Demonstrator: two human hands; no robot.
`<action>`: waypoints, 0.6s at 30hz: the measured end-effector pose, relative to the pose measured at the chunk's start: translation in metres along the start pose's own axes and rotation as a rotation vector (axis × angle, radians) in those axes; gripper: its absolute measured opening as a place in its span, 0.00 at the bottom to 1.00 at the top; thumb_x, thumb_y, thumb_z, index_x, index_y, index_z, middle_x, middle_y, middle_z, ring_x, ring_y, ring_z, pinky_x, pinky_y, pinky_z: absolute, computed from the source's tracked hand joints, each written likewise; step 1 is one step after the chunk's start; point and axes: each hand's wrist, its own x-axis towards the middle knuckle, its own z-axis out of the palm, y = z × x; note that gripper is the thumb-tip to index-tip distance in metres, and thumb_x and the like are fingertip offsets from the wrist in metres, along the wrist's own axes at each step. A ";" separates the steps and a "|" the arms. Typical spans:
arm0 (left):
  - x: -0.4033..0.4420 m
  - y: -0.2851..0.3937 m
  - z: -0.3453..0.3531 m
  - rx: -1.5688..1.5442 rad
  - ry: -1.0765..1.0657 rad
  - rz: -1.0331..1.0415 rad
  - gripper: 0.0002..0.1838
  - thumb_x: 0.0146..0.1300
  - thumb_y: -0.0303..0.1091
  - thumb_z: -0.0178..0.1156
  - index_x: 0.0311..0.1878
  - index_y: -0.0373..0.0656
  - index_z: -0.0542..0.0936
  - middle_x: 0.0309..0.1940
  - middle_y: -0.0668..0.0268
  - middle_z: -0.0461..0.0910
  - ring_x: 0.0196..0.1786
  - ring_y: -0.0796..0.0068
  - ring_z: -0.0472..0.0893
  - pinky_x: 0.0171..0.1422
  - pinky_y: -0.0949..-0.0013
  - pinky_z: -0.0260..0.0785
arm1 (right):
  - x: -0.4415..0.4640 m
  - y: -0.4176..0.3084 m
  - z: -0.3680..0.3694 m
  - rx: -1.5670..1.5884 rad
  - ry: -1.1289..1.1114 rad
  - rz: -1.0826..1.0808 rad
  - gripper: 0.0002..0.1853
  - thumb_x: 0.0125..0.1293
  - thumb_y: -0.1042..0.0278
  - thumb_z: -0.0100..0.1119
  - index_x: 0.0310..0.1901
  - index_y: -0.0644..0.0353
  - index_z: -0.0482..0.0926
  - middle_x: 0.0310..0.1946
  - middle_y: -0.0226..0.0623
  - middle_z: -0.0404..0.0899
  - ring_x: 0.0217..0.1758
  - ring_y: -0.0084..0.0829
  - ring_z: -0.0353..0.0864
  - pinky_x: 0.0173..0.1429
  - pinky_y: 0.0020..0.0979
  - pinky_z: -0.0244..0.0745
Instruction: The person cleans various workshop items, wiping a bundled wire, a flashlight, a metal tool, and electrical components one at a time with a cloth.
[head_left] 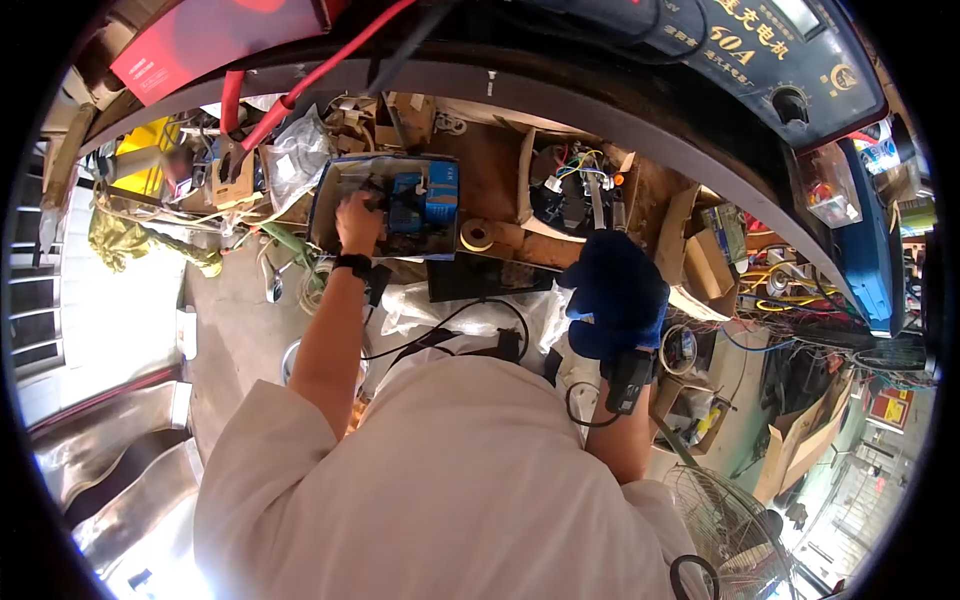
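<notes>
My left hand (358,222) is bare, with a black band at the wrist. It reaches into an open cardboard box (322,205), its fingers curled at a small dark part I cannot make out. Beside them in that box lies a blue carton (441,192). My right hand (615,295) wears a dark blue glove and is at the near edge of a second box (526,180). That box holds dark parts and coloured wires (580,163). A grey metal strip (598,205) rises just beyond the glove; whether the hand grips it is hidden.
A roll of tape (476,235) lies between the two boxes. Overhead runs a dark shelf edge (490,85) with a charger (790,60) on it and a red clamp cable (290,100) hanging down. To the right are cartons (708,265) and a fan (725,520).
</notes>
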 end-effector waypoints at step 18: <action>0.021 -0.048 -0.033 0.646 -0.210 0.108 0.11 0.60 0.38 0.50 0.38 0.48 0.80 0.39 0.63 0.80 0.50 0.61 0.75 0.55 0.51 0.60 | 0.006 -0.031 0.028 0.027 -0.010 0.003 0.22 0.40 0.65 0.67 0.42 0.58 0.78 0.40 0.42 0.77 0.43 0.42 0.77 0.43 0.36 0.73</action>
